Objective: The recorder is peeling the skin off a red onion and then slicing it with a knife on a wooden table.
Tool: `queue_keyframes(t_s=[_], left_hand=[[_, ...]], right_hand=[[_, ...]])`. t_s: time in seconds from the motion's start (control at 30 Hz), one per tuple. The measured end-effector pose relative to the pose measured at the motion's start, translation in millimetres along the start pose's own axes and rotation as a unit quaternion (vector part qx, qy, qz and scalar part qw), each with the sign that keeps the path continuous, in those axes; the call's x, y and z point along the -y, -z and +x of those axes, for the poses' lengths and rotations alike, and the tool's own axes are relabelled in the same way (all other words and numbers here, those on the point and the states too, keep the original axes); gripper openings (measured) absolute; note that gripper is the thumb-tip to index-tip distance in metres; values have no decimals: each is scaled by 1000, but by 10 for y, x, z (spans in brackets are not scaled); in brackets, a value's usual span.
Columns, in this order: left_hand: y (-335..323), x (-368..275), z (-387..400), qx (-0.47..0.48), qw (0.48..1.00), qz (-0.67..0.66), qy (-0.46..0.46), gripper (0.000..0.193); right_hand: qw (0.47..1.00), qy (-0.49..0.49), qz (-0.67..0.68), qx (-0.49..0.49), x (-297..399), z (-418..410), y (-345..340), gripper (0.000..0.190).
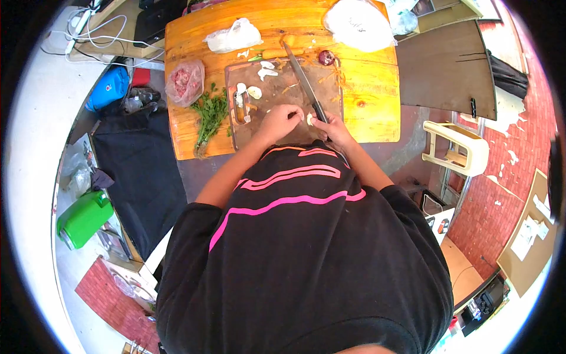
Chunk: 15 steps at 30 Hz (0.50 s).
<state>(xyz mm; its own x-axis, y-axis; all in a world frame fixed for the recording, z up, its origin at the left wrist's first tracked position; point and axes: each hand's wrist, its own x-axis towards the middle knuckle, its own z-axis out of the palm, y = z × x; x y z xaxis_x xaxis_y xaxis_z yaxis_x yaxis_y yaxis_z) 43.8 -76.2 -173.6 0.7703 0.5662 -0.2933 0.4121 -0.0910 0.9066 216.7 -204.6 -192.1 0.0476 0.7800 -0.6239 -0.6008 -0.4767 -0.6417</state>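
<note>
My right hand (337, 133) grips the black handle of a long kitchen knife (303, 79), its blade pointing away from me across the brown cutting board (283, 95). A small pale piece, apparently a garlic clove (310, 119), is pinched at the same hand's fingertips. My left hand (281, 121) hovers just left of it over the board's near part, fingers curled together; whether anything small is between them is unclear. Garlic pieces (254, 92) and white peel (267, 71) lie on the board's left and far parts. Orange peelings (329, 78) are scattered at its right.
Beyond the board are a carrot (283, 53), a red onion (326, 57) and white plastic bags (234, 36) (359, 24). Left of it, leafy green herbs (208, 116) and a bag of what looks like minced meat (185, 83) rest on the wooden table (376, 106). A cream stool (457, 148) stands right.
</note>
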Motion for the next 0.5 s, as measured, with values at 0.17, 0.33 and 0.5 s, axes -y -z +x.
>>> queue_keyframes(t_s=[0.17,0.33,0.5], left_hand=[[49,-128,20,-61,991,102,63,23],[34,-149,60,-110,970,153,-155,29],[1,-118,78,28,985,26,-167,23]], right_hand=[[1000,1,-3,-9,-6,-10,5,18],[999,4,-41,-21,42,-35,-14,17],[998,-12,24,52,28,-46,51,16]])
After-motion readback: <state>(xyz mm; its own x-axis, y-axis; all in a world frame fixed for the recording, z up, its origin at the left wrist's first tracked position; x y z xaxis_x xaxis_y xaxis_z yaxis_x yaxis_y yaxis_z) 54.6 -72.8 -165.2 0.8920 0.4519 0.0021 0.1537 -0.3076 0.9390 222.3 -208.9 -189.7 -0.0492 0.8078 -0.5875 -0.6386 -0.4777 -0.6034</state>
